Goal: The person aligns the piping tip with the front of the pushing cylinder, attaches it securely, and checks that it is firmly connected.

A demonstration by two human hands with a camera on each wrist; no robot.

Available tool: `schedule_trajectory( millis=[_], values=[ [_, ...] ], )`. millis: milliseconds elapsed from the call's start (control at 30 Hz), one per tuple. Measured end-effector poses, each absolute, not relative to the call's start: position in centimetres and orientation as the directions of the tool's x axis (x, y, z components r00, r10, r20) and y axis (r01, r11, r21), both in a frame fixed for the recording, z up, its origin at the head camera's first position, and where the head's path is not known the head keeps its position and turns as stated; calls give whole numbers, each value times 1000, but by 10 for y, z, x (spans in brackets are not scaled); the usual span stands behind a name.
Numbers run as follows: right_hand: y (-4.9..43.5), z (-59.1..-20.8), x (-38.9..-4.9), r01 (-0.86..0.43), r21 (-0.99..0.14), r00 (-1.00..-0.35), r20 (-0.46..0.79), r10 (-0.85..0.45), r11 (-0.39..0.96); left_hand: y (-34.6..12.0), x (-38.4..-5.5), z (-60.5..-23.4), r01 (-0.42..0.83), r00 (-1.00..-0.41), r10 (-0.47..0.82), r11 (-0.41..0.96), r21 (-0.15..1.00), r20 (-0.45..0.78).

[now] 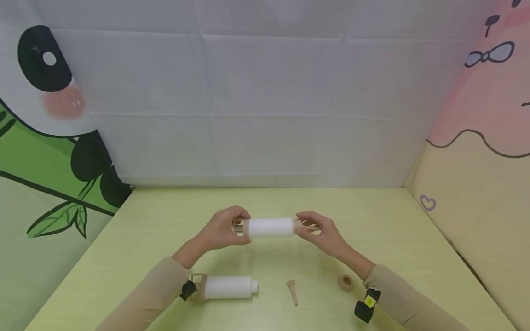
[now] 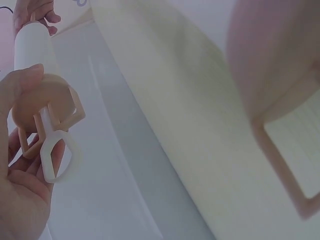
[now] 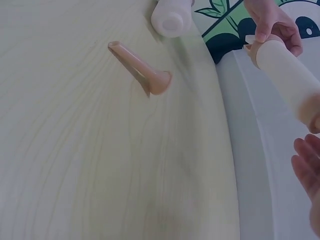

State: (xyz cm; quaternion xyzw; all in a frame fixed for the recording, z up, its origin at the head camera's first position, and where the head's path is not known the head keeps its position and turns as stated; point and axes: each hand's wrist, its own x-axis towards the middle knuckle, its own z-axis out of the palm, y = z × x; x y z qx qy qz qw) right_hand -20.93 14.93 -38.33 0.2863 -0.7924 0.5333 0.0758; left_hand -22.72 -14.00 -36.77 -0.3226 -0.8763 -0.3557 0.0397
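Level above the table, a white-barrelled icing syringe (image 1: 271, 227) is held between both hands. My left hand (image 1: 223, 230) grips its beige end cap (image 2: 42, 102), thumb on one side and fingers beneath. Two angular finger loops and a white plunger ring (image 2: 60, 155) stick out of that cap. At the opposite end my right hand (image 1: 325, 234) has its thumb and index finger at the beige collar, around a slim beige nozzle (image 1: 308, 227). The other right-hand fingers (image 3: 306, 167) spread loosely below it in the right wrist view.
A second white syringe (image 1: 228, 287) lies on the table near the left forearm. A small beige cone-shaped nozzle (image 1: 292, 292) lies at centre front, with a beige ring (image 1: 345, 282) near the right wrist. A white backdrop (image 1: 269, 110) and cartoon-printed side panels (image 1: 476, 193) border the table (image 1: 356, 202).
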Motion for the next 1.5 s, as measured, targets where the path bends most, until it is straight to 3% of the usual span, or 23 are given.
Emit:
schedule_trajectory(
  millis=[367,700,1500],
  values=[
    [152,-378,-210,-608,-758,-772,492,-403,238,-140,-227,-367,592,-792,533,548,591,298],
    [151,-384,-211,-710,-669,-684,584,-437,217,-141,-227,-368,585,-791,544,538,607,280],
    [154,-378,-211,-517,-792,-831,375,-411,324,-141,-226,-368,635,-761,555,531,562,336]
  ],
)
